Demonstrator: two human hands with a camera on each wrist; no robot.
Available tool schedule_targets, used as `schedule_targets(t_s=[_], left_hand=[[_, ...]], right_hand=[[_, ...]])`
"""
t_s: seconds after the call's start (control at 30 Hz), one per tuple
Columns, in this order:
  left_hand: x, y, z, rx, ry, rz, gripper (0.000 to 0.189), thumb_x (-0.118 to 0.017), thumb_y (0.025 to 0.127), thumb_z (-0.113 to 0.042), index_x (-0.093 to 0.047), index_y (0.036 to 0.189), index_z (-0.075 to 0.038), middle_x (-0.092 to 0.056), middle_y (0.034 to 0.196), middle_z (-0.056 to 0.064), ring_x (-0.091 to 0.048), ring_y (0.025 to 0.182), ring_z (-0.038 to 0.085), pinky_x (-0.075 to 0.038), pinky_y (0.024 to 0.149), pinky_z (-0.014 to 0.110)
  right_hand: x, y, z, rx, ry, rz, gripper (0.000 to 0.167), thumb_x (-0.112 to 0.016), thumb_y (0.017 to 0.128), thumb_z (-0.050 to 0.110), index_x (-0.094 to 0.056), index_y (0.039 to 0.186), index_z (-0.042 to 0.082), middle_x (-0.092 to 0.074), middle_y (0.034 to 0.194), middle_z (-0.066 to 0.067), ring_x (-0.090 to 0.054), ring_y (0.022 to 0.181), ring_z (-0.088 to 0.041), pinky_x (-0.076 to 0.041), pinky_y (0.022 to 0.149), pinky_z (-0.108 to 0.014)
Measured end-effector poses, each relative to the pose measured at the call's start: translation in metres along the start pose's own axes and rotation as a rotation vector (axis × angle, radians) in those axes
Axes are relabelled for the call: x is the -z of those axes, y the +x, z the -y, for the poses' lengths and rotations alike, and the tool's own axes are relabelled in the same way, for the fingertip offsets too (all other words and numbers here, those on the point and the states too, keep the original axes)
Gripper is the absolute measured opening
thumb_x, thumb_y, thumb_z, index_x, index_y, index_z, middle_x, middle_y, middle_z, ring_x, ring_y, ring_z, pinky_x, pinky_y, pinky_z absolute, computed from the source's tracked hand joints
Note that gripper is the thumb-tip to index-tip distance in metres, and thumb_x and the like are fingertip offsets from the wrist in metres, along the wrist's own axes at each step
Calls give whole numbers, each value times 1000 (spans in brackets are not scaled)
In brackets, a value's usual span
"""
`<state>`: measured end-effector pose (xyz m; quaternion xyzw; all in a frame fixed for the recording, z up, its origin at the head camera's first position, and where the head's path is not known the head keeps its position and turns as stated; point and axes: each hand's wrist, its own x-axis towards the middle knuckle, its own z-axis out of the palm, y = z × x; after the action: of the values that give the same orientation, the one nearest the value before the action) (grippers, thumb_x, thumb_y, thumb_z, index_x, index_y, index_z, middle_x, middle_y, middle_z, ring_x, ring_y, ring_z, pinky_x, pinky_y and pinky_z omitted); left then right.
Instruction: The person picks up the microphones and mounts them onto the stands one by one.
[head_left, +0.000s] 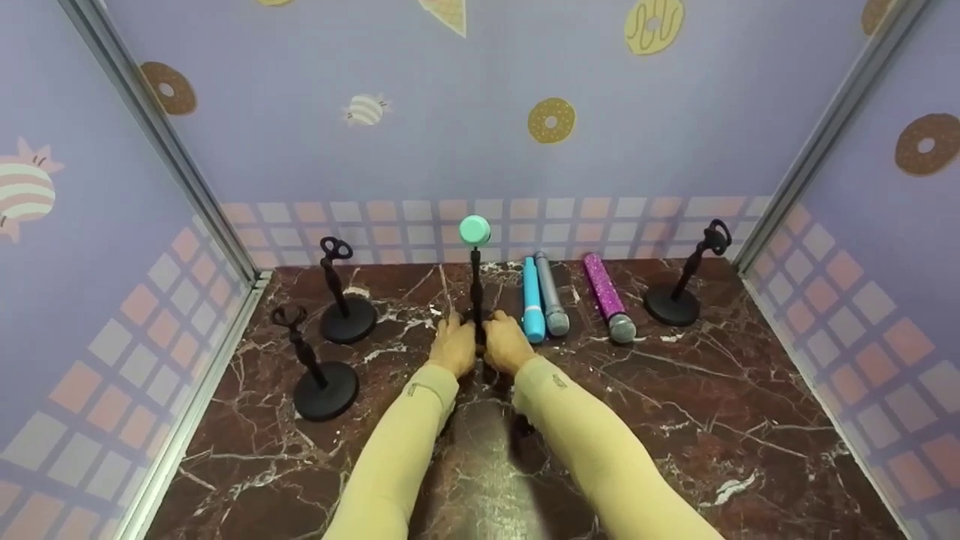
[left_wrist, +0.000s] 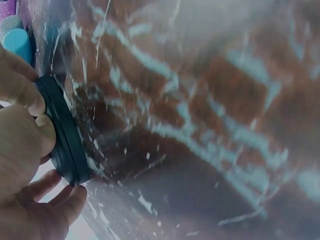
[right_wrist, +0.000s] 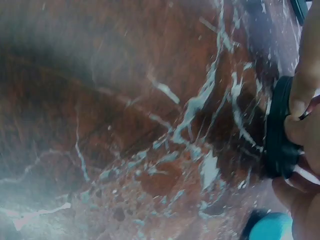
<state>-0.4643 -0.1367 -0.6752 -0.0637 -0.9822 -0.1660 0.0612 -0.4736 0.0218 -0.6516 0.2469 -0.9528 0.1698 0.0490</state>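
Both my hands are at the round black base of a microphone stand [head_left: 477,289] in the middle of the table. My left hand [head_left: 454,345] grips the base [left_wrist: 64,132] from the left, thumb and fingers at its rim. From the right, my right hand [head_left: 508,343] holds the same base [right_wrist: 281,127]. A mint-green round-ended object [head_left: 474,230] sits at the top of the stand; the rest of it is hidden behind that end. Just right of my right hand lie a blue microphone [head_left: 532,300] and a grey microphone [head_left: 551,292].
Two more black stands, one rear [head_left: 347,319] and one nearer [head_left: 326,390], stand at the left. A glittery purple microphone [head_left: 606,289] lies to the right, before another stand [head_left: 673,304]. Patterned walls [head_left: 480,165] enclose the marbled table [head_left: 675,450] at the back and sides.
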Motion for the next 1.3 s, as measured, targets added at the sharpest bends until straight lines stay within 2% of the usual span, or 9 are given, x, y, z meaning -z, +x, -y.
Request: schedule_targets(t_s=[0.1,0.23,0.4,0.5,0.6,0.63,0.73,1.0,1.3], left_hand=[[0,-1,-1,7,8,-19,40,-74,100,-15,-73,138,-5,-57,154,29,-60,134,51,-63,104,64],[-1,-4,5,3,54,-44,43,-83,94,-23,-75,133,-6,-63,147,24,-62,135,46,-65,103,61],[5,-9,0,-81,108,-160,33,-81,95,-28,-78,119,-5,-72,125,20,-68,116,42,-67,92,59],[39,-23,-28,-110,103,-178,29,-79,98,-26,-78,114,-2,-75,116,21,-71,109,43,-66,90,61],[78,-37,-59,-105,94,-128,30,-77,102,-22,-76,119,2,-77,119,23,-72,114,45,-66,95,62],[90,-41,-68,-96,90,-98,31,-76,104,-22,-75,123,3,-76,122,25,-72,118,46,-66,99,62],[100,-40,-81,-91,105,-71,33,-73,107,-24,-75,127,1,-77,128,23,-72,123,44,-65,104,60],[106,-34,-100,-99,40,-67,36,-69,110,-29,-73,129,1,-76,129,24,-74,121,45,-64,107,57],[95,-41,-118,-73,-27,-40,39,-67,111,-34,-72,127,2,-75,128,24,-74,120,43,-64,105,55]], right_hand=[[2,3,0,-3,-51,39,43,-82,83,13,-77,123,-1,-73,124,-23,-73,113,-47,-64,105,-55],[15,-1,2,16,-17,55,45,-82,88,17,-77,130,3,-74,126,-20,-76,113,-42,-67,99,-52],[57,-11,6,6,77,67,54,-80,98,20,-70,148,4,-74,138,-22,-74,127,-41,-62,112,-55],[77,-16,1,45,50,-5,51,-80,98,25,-73,144,5,-77,132,-17,-77,121,-36,-62,108,-60],[96,-24,-4,71,53,-70,46,-80,97,24,-76,138,4,-80,127,-17,-79,117,-37,-63,105,-61],[113,-32,4,54,67,-71,43,-80,97,20,-76,136,2,-80,127,-19,-78,117,-40,-62,106,-64],[134,-45,2,14,101,-75,38,-77,100,16,-76,135,1,-80,132,-22,-76,123,-45,-61,111,-59],[152,-72,-35,-63,55,-139,33,-78,101,22,-79,129,5,-80,128,-18,-77,120,-43,-62,109,-58],[182,-106,-99,-220,66,-222,35,-76,102,24,-78,131,4,-80,129,-20,-77,115,-44,-63,104,-61]])
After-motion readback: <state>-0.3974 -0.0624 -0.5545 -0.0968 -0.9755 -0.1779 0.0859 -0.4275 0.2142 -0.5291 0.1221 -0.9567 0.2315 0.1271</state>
